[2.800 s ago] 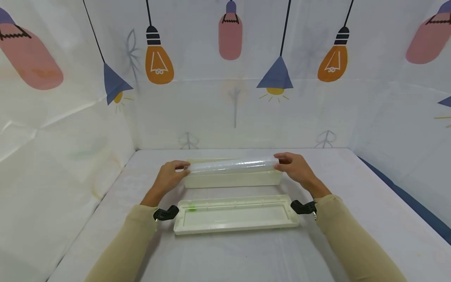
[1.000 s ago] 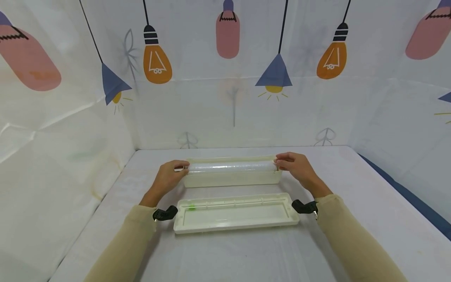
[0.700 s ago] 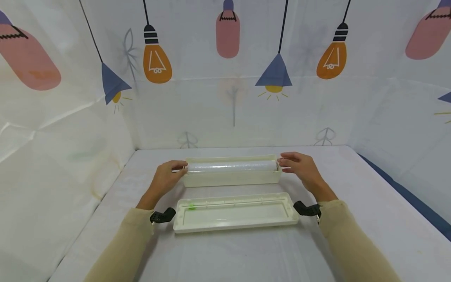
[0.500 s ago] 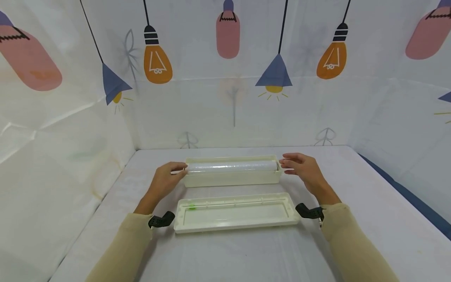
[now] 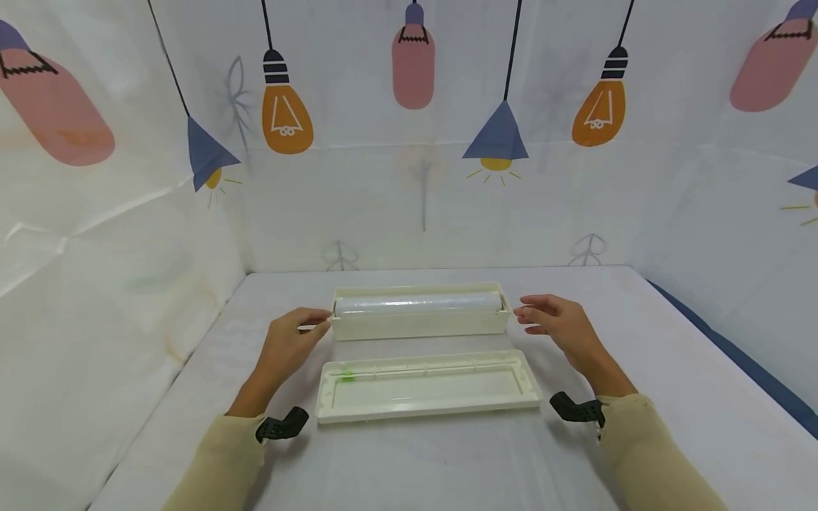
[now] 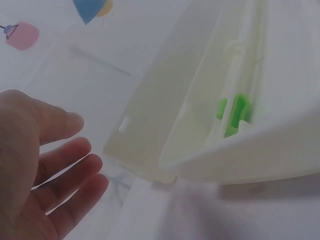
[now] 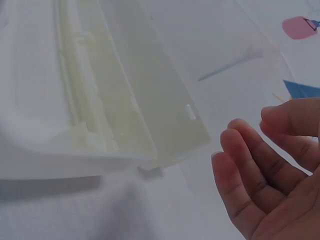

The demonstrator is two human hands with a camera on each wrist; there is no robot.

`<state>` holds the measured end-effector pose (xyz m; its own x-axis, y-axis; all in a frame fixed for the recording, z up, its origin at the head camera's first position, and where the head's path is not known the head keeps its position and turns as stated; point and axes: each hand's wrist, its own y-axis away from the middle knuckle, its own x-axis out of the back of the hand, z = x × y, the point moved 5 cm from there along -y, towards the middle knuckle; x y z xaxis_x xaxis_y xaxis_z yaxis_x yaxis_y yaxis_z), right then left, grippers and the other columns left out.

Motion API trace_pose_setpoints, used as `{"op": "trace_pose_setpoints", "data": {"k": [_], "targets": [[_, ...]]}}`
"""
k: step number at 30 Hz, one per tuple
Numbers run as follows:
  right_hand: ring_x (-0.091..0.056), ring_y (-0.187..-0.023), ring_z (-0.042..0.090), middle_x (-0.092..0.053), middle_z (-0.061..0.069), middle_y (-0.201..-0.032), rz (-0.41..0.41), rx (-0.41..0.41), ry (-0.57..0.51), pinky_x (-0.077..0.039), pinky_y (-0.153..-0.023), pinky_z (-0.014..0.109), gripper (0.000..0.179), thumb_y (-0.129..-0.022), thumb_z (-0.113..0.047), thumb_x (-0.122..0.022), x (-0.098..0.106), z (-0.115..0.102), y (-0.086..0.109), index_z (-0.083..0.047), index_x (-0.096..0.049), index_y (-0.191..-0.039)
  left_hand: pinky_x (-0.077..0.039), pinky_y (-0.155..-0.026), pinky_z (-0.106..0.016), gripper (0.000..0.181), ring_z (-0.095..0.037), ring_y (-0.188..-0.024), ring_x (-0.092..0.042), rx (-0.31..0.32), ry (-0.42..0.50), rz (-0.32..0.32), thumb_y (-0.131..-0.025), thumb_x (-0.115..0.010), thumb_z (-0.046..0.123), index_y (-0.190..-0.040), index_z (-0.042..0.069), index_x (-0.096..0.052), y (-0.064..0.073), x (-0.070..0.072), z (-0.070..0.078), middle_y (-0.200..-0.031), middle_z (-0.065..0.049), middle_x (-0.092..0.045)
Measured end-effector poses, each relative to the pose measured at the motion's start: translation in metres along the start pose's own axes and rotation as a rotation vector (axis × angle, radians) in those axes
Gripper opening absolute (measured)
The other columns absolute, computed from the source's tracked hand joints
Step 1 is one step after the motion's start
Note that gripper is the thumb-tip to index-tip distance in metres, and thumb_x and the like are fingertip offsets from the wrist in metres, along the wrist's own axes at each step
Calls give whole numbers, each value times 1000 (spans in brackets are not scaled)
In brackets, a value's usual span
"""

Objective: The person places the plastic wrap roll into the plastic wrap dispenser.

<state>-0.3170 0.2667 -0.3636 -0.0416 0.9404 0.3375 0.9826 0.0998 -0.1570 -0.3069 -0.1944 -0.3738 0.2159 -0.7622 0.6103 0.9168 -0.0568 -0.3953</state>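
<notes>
A shiny roll of clear plastic wrap (image 5: 418,304) lies inside a long cream box (image 5: 420,327) at the middle of the table. My left hand (image 5: 285,345) is beside the box's left end, its fingers loosely bent and holding nothing. Off the right end is my right hand (image 5: 565,328), likewise with relaxed fingers around nothing. In front of the box rests its long cream lid (image 5: 428,387), inner side up. A small green slider (image 6: 239,111) sits on the lid's rail in the left wrist view. The right wrist view shows the fingers apart from the box.
A white cloth covers the table (image 5: 434,468). Behind and at the sides hang white sheets (image 5: 358,199) printed with lamps and bulbs. A dark blue strip (image 5: 735,348) runs along the table's right edge.
The wrap roll, held at both ends above the box at first, has been lowered into it. Both hands have let go and moved outward and slightly back. The lid has stayed in place.
</notes>
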Motion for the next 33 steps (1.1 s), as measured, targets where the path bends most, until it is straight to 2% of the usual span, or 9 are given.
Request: {"op": "trace_pose_setpoints", "data": {"k": [7,13,16,20,25,28,33], "targets": [[-68,-99,17,-67,24,-120,-41,-3,37,-57,-84,30,46,-101,-23,-64,2,7,15,7,-56,-134,-56,-89,-45,23,-26,-105,-67,33,31,-24,-97,-69,18,-116,5,-74,11,-1,1,-111,-8,-72],[-68,-101,21,-67,23,-120,-65,-13,62,-57,-84,30,47,-101,-23,-63,1,11,26,8,-55,-135,-54,-89,-46,26,-26,-104,-67,88,-15,-60,-97,-68,23,-117,7,-74,19,-1,-6,-109,-6,-73],[-68,-104,26,-66,23,-122,-84,-32,73,-57,-84,32,48,-101,-24,-64,0,14,31,9,-55,-135,-53,-88,-48,29,-27,-106,-65,121,-30,-108,-98,-68,26,-119,8,-73,22,-2,-10,-111,-5,-73],[-67,-107,32,-65,23,-123,-125,-61,91,-58,-85,36,48,-101,-23,-64,-1,18,33,9,-54,-136,-53,-88,-47,32,-26,-109,-64,144,-17,-205,-98,-66,29,-122,8,-72,25,-4,-13,-116,-5,-71],[-67,-105,29,-65,22,-124,-193,-108,135,-57,-85,39,51,-100,-25,-64,-3,24,33,8,-53,-137,-54,-81,-37,34,-19,-97,-64,193,19,-316,-98,-67,30,-124,8,-70,27,-9,-18,-116,-5,-70],[-67,-102,26,-65,20,-124,-238,-130,144,-57,-83,37,52,-99,-25,-65,-4,27,34,7,-52,-138,-53,-76,-32,34,-15,-91,-63,197,28,-354,-97,-68,29,-124,8,-70,28,-13,-20,-113,-3,-70],[-65,-102,26,-64,19,-124,-309,-157,102,-56,-81,38,55,-98,-23,-67,-6,30,38,9,-49,-139,-54,-73,-31,32,-15,-88,-62,185,31,-406,-97,-68,27,-122,7,-71,31,-19,-18,-112,-2,-70]]}}
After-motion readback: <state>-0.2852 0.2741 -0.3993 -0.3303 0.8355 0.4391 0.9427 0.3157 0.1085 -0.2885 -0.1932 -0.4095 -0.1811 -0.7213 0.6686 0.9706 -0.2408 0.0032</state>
